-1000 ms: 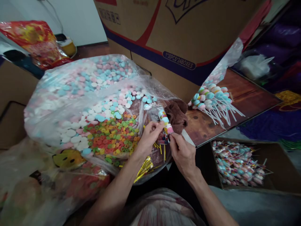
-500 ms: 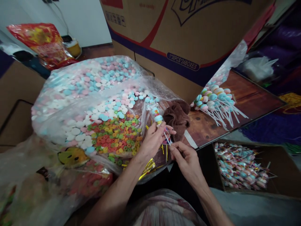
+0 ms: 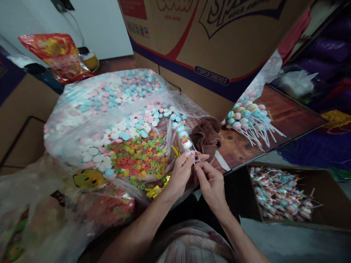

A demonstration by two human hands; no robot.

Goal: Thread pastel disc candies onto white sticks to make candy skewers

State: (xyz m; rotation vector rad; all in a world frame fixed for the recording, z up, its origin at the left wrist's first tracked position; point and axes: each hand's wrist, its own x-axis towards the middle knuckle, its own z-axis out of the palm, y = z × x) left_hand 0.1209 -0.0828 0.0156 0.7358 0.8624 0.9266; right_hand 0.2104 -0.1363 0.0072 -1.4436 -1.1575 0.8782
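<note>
A candy stick (image 3: 184, 137) of stacked pastel pieces, inside a clear wrapper, points up and away from me. My left hand (image 3: 181, 173) grips its lower end between thumb and fingers. Close beside it, my right hand (image 3: 212, 184) pinches the bottom of the wrapper where the white stick comes out; the fingertips hide most of that stick. Gold twist ties (image 3: 157, 189) lie by my left wrist. Left of my hands, ring-shaped candies (image 3: 138, 155) and pastel round candies (image 3: 109, 89) are heaped in clear plastic. A crumpled brown cloth (image 3: 206, 135) sits just beyond my hands.
A large carton (image 3: 178, 62) stands at the back of the table. Unwrapped candy sticks (image 3: 248, 118) are piled to the right on the table (image 3: 296, 113). Lower right, an open cardboard box (image 3: 329, 197) holds many wrapped ones. A red candy bag (image 3: 59, 54) stands back left.
My right hand has moved up and left along the stick, against my left fingers. The candy stick now shows more of its length above my left hand. The view has shifted slightly.
</note>
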